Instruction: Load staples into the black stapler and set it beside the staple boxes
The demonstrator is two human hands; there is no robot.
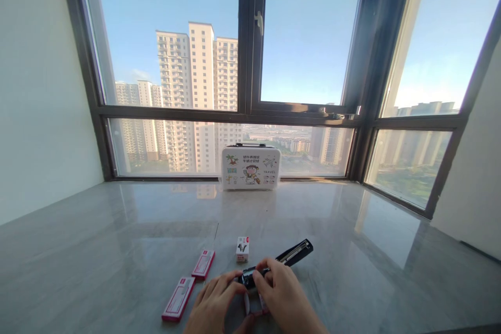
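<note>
Hands meet at the bottom of the view, over a grey marble sill. Your right hand curls its fingers over the near end of a black stapler. Your left hand pinches that same end from the other side, so both are closed on it. The stapler points away to the right. A nearer pink box and a farther pink box lie flat to the left. A small white box stands just behind the stapler, and a white travel case sits against the window.
</note>
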